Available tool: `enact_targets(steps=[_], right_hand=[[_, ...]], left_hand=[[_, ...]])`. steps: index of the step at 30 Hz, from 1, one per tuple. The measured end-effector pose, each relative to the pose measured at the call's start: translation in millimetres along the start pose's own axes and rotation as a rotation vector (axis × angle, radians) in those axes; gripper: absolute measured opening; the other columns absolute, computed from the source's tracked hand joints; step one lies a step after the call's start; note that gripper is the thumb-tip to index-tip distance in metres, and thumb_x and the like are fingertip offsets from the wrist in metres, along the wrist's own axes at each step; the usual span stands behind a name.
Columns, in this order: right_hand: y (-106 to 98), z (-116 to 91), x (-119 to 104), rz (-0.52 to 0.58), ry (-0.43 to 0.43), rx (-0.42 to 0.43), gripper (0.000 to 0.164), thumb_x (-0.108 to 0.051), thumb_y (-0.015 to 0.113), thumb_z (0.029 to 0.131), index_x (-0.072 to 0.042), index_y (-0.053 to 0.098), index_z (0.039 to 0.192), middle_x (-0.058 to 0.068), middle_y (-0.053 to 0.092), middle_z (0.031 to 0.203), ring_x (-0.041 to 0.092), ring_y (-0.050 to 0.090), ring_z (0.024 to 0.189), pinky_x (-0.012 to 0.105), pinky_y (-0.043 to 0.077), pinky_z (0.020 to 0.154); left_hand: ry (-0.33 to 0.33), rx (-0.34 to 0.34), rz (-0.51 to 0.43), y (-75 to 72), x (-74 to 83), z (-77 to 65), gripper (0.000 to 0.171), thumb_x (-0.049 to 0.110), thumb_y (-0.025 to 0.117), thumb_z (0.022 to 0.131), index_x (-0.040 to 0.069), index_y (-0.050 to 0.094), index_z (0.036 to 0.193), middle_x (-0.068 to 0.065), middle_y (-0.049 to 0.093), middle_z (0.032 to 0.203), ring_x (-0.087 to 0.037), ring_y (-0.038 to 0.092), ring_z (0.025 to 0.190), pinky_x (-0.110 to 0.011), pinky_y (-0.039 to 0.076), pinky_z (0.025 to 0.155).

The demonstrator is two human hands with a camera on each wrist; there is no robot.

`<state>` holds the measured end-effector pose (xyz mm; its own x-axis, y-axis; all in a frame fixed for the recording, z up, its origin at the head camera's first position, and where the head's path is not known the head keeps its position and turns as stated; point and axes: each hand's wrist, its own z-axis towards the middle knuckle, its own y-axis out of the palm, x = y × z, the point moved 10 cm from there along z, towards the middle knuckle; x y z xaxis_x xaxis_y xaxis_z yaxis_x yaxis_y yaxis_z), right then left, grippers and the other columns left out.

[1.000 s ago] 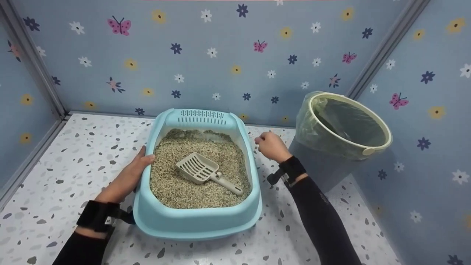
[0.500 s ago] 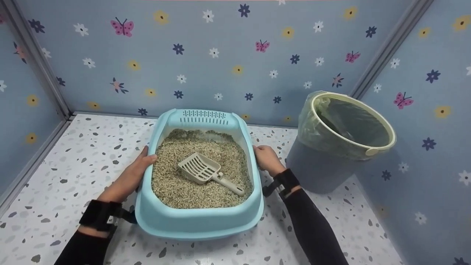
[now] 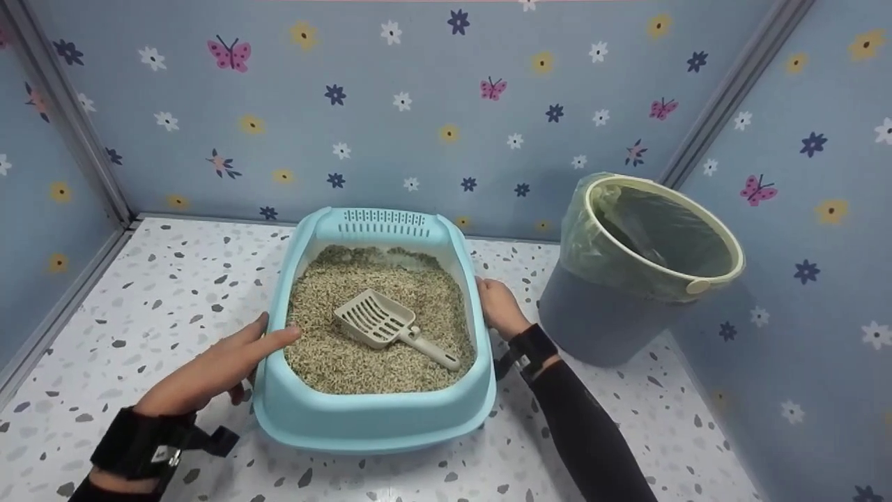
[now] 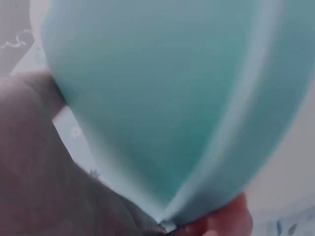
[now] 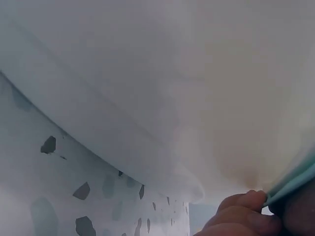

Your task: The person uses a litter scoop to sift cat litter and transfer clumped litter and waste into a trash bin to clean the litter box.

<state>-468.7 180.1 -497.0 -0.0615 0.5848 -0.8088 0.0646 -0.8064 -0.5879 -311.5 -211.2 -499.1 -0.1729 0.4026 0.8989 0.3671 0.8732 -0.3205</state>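
A blue cat litter box point(image 3: 376, 422) filled with brown pellet litter point(image 3: 390, 279) stands in the middle of the head view. On the litter lies a beige slotted litter scoop point(image 3: 376, 319), its handle toward the lower right. My left hand point(image 3: 216, 362) holds the box's left rim, the thumb reaching over the top. In the left wrist view, fingertips point(image 4: 229, 219) show below the blue rim. My right hand point(image 3: 500, 307) grips the right rim from outside. Curled fingers point(image 5: 236, 216) meet the rim's edge in the right wrist view; part of that hand is out of frame.
A grey bin point(image 3: 592, 314) with a cream ring and a greenish bag liner point(image 3: 585, 244) stands to the right, close beside my right hand. Blue panels point(image 3: 390, 84) with flowers and butterflies enclose the back and sides. The speckled white surface point(image 3: 160, 279) lies underneath.
My right hand has moved left and taken hold of the box's right rim. The left hand's wrist has swung lower and outward, its thumb now straighter over the rim. Box and scoop look unmoved.
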Motion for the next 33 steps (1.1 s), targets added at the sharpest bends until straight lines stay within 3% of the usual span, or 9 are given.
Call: enact_targets(steps=[4, 8, 11, 15, 19, 24, 27, 30, 33], right_hand=[[-1.0, -3.5, -2.4, 0.000, -0.015, 0.012, 0.048, -0.033, 0.039, 0.122, -0.012, 0.061, 0.085, 0.000, 0.052, 0.074, 0.014, 0.053, 0.063, 0.026, 0.045, 0.055], [-3.3, -8.2, 2.0, -0.020, -0.063, 0.030, 0.052, -0.034, 0.039, 0.121, -0.007, 0.064, 0.086, 0.005, 0.056, 0.075, 0.022, 0.057, 0.066, 0.034, 0.049, 0.062], [-0.1, 8.1, 41.0, -0.074, -0.111, 0.087, 0.058, -0.041, 0.034, 0.122, -0.012, 0.062, 0.080, 0.005, 0.055, 0.072, 0.024, 0.057, 0.066, 0.038, 0.050, 0.065], [5.0, 8.4, 65.2, -0.102, -0.097, 0.134, 0.059, -0.043, 0.032, 0.122, -0.016, 0.057, 0.076, 0.006, 0.053, 0.072, 0.027, 0.057, 0.069, 0.044, 0.051, 0.071], [2.1, -25.9, 31.5, -0.008, 0.023, 0.109, 0.052, -0.038, 0.036, 0.121, -0.012, 0.058, 0.082, 0.009, 0.053, 0.078, 0.026, 0.055, 0.069, 0.043, 0.050, 0.067], [-4.4, -30.9, 20.3, 0.118, 0.187, 0.093, 0.044, -0.033, 0.042, 0.118, -0.014, 0.054, 0.081, 0.000, 0.044, 0.067, 0.014, 0.040, 0.053, 0.028, 0.035, 0.047], [-11.9, -17.5, 18.3, 0.105, 0.198, 0.098, 0.042, -0.033, 0.042, 0.118, -0.015, 0.054, 0.082, -0.002, 0.042, 0.065, 0.011, 0.039, 0.052, 0.026, 0.034, 0.047], [-17.6, -4.4, 19.0, 0.111, 0.187, 0.092, 0.040, -0.032, 0.042, 0.118, -0.014, 0.057, 0.086, -0.001, 0.045, 0.069, 0.011, 0.040, 0.054, 0.026, 0.034, 0.048], [-21.0, 0.9, 22.2, 0.089, 0.182, 0.085, 0.041, -0.032, 0.041, 0.119, -0.011, 0.060, 0.090, 0.003, 0.047, 0.072, 0.013, 0.041, 0.054, 0.027, 0.035, 0.047]], left_hand=[[-0.035, 0.050, 0.027, -2.8, -3.3, -0.9, 0.110, 0.071, 0.055, 0.108, 0.009, -0.002, 0.179, -0.023, 0.071, 0.125, -0.025, 0.058, 0.072, -0.035, 0.051, 0.057], [-0.009, 0.049, 0.029, -7.9, -3.6, 5.4, 0.108, 0.068, 0.056, 0.109, 0.007, 0.001, 0.179, -0.012, 0.072, 0.093, -0.022, 0.058, 0.060, -0.032, 0.050, 0.052], [0.040, 0.010, 0.003, -11.6, -0.9, 10.2, 0.098, 0.061, 0.055, 0.112, 0.011, 0.005, 0.180, -0.011, 0.070, 0.087, -0.022, 0.061, 0.062, -0.031, 0.048, 0.053], [0.089, -0.041, -0.025, -19.0, 1.6, 15.5, 0.087, 0.053, 0.054, 0.115, 0.013, 0.013, 0.181, -0.016, 0.071, 0.095, -0.025, 0.065, 0.075, -0.030, 0.047, 0.054], [0.076, -0.082, -0.045, -23.2, -3.4, 15.8, 0.087, 0.054, 0.051, 0.116, 0.009, 0.012, 0.180, -0.019, 0.073, 0.104, -0.029, 0.071, 0.087, -0.036, 0.057, 0.056], [0.014, -0.132, -0.026, -18.4, -8.8, -3.7, 0.084, 0.061, 0.035, 0.119, 0.003, 0.016, 0.177, -0.021, 0.072, 0.122, -0.035, 0.070, 0.102, -0.047, 0.061, 0.068], [0.017, -0.118, 0.041, -8.9, -4.6, -21.9, 0.085, 0.061, 0.032, 0.119, 0.003, 0.012, 0.178, -0.034, 0.059, 0.143, -0.036, 0.065, 0.104, -0.051, 0.060, 0.068], [0.081, -0.060, 0.118, 5.7, 5.4, -31.5, 0.090, 0.054, 0.044, 0.119, 0.006, -0.002, 0.179, -0.045, 0.045, 0.152, -0.035, 0.067, 0.098, -0.052, 0.063, 0.059], [0.139, 0.040, 0.180, 13.0, 13.4, -32.3, 0.095, 0.052, 0.058, 0.115, 0.002, 0.009, 0.178, -0.042, 0.049, 0.149, -0.034, 0.069, 0.095, -0.048, 0.064, 0.060]])
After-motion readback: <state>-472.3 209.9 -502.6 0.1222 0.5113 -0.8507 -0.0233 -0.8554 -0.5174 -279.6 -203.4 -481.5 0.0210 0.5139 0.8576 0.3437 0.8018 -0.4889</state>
